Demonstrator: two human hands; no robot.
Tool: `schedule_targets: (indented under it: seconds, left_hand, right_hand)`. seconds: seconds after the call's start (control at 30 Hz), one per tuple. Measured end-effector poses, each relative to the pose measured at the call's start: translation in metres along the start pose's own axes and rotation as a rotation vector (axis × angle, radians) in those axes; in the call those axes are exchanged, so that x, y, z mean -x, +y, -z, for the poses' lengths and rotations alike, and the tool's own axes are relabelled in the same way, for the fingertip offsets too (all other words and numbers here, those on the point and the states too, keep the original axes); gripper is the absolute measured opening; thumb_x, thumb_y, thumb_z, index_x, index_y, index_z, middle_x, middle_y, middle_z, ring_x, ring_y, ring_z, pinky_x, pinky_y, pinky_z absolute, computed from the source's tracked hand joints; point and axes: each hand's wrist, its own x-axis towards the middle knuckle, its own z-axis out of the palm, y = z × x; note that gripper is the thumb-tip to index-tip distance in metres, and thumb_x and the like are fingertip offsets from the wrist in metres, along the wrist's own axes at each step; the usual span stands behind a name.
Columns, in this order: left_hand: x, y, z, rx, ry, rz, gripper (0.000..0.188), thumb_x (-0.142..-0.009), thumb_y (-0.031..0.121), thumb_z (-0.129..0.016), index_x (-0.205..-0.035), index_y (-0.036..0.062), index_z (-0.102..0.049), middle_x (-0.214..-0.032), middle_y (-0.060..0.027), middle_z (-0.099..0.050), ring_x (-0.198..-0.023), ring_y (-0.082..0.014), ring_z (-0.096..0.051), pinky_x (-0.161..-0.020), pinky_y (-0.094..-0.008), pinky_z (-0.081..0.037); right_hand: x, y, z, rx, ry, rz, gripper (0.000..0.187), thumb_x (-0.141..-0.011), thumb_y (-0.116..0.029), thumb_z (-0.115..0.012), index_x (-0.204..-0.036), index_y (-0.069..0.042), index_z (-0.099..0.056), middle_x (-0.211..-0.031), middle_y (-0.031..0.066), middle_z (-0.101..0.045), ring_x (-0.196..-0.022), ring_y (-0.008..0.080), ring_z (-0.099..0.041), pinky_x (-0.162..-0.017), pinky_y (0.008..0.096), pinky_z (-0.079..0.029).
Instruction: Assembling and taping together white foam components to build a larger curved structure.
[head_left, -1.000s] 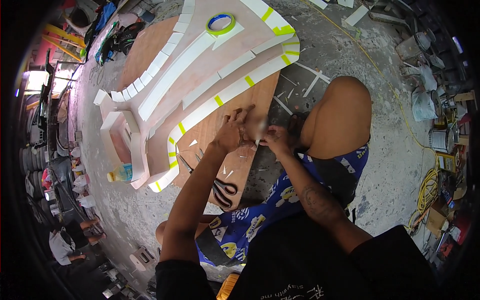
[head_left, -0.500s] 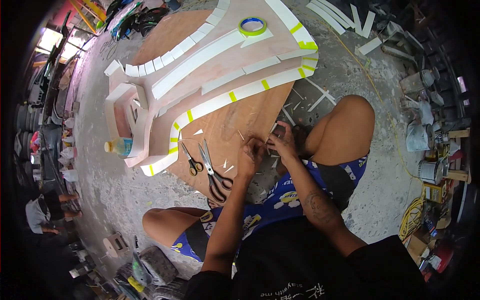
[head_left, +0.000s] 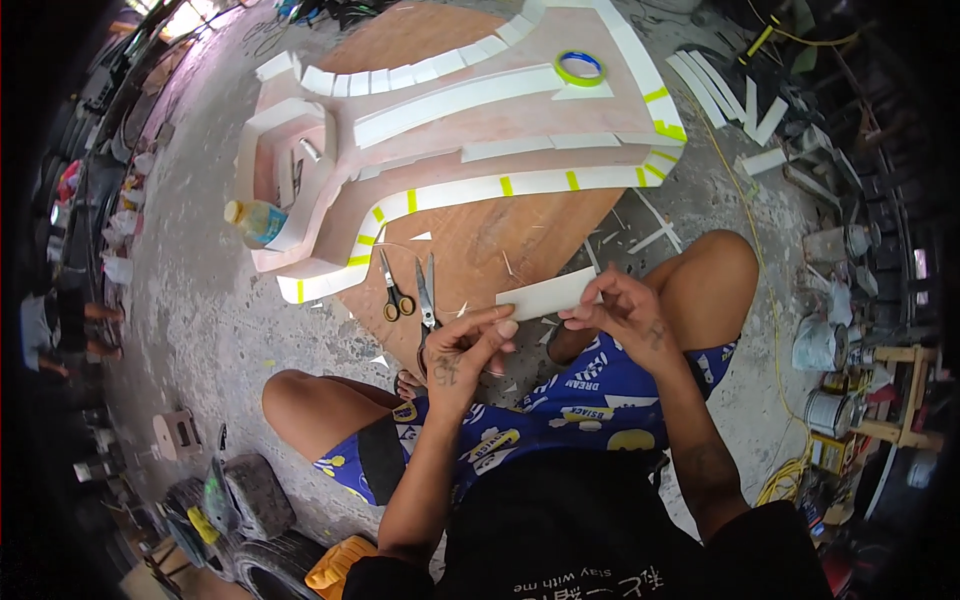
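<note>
A short white card strip is stretched between my two hands in front of my lap. My left hand pinches its left end between thumb and fingers. The right end is in the fingertips of my right hand. Beyond them lies a large pinkish moulded panel, edged with white card strips fixed by yellow-green tape pieces. A roll of yellow-green tape rests on the panel. Small scissors and larger scissors, partly behind my left hand, lie on the brown board.
A bottle with a yellow cap stands at the panel's left corner. White strips lie on the floor at far right. Tins and a yellow cable are at the right. Another person is at far left.
My hands were close together low over the board; now they are apart and raised, with the white strip clearly showing between them. The whole view has shifted.
</note>
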Motion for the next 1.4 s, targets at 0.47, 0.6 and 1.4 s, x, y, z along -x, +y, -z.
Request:
schedule_targets:
  seconds: [0.47, 0.6, 1.4]
  left_hand:
    - [0.036, 0.036, 0.028, -0.129, 0.07, -0.696, 0.016, -0.069, -0.001, -0.081, -0.082, -0.0004, -0.071, -0.08, -0.013, -0.071, -0.073, -0.0174, -0.068, -0.065, -0.0239, -0.052]
    - [0.039, 0.035, 0.025, -0.053, 0.131, -0.629, 0.012, -0.071, -0.003, -0.079, -0.079, -0.0007, -0.069, -0.079, -0.0131, -0.07, -0.073, -0.016, -0.068, -0.064, -0.0234, -0.051]
    - [0.018, 0.009, 0.0, 0.418, 0.06, -0.132, 0.021, -0.08, 0.002, -0.074, -0.1, -0.0022, -0.069, -0.086, -0.0065, -0.07, -0.074, -0.0106, -0.065, -0.066, -0.0223, -0.051]
  right_hand:
    - [0.014, -0.057, -0.049, 0.449, -0.088, 0.519, 0.025, -0.069, 0.002, -0.079, -0.093, -0.004, -0.074, -0.094, 0.0121, -0.07, -0.084, 0.0187, -0.069, -0.07, 0.0262, -0.055]
    - [0.016, -0.059, -0.058, 0.413, -0.039, 0.457, 0.022, -0.072, 0.004, -0.077, -0.094, -0.001, -0.074, -0.092, 0.0124, -0.07, -0.083, 0.0184, -0.069, -0.069, 0.0253, -0.055]
    - [0.003, -0.02, -0.073, 0.087, 0.149, 0.067, 0.013, -0.083, 0.002, -0.07, -0.096, 0.001, -0.07, -0.086, 0.007, -0.071, -0.073, 0.0065, -0.062, -0.064, 0.017, -0.047]
